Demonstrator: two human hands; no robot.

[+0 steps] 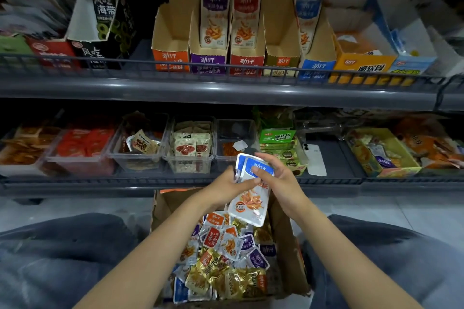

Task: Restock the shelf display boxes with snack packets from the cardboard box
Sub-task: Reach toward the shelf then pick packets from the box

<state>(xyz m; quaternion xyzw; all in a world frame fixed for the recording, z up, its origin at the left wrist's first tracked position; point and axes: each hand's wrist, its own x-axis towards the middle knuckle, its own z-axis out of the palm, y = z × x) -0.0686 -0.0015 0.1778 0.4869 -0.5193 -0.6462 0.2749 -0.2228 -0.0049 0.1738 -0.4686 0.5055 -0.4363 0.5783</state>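
Both hands met above the open brown cardboard box (164, 206), which sat on the floor between the person's knees in grey trousers (62, 258); together they held a small stack of blue-topped white foil snack packets (251, 198), standing nearly upright with the blue end uppermost. The left hand (229, 187) gripped the stack from its left side, the thumb lying across the front and the fingers hidden behind; the right hand (281, 178) was curled round the upper right edge, fingertips over the top and thumb pressed on the printed face. The stack hung in the air just over the far end of the cardboard box, in front of the lower shelf and well below the upper one.

Inside the cardboard box lay a loose heap of small packets (226, 256) in orange, purple, gold and blue. On the grey metal upper shelf (226, 88) stood a row of narrow card display boxes; the orange display box (170, 57) and the gold display box (281, 63) showed bare card inside; the purple display box (208, 61) and the red display box (246, 63) each held upright packets; the blue display box (316, 66) held an upright blue-topped packet (306, 15). On the lower shelf were clear plastic bins (190, 167) of snacks, and a white phone (315, 158) lay flat to their right.
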